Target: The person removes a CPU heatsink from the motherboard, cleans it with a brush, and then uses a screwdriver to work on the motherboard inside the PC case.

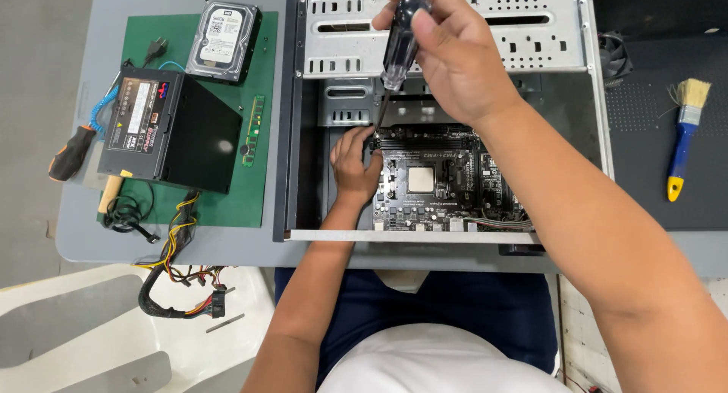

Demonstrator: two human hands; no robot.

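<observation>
Right hand (455,55), top centre of the frame: clamped around the dark translucent handle of a screwdriver (400,44), held near upright, its thin shaft running down to the upper left corner of the motherboard (444,182). Left hand (355,165), centre: fingers curled together, resting on the motherboard's left edge, fingertips just beside the screwdriver tip. Whether it pinches anything cannot be told.

The motherboard lies flat inside an open computer case (447,29), centre frame, below the perforated metal drive bay. Left of the case, a green mat (254,196) carries a black power supply (171,127), a hard drive (224,42) and a memory stick (253,131). Cable bundle (178,271) hangs off the desk (83,226). A blue-and-yellow brush (685,131) lies at right.
</observation>
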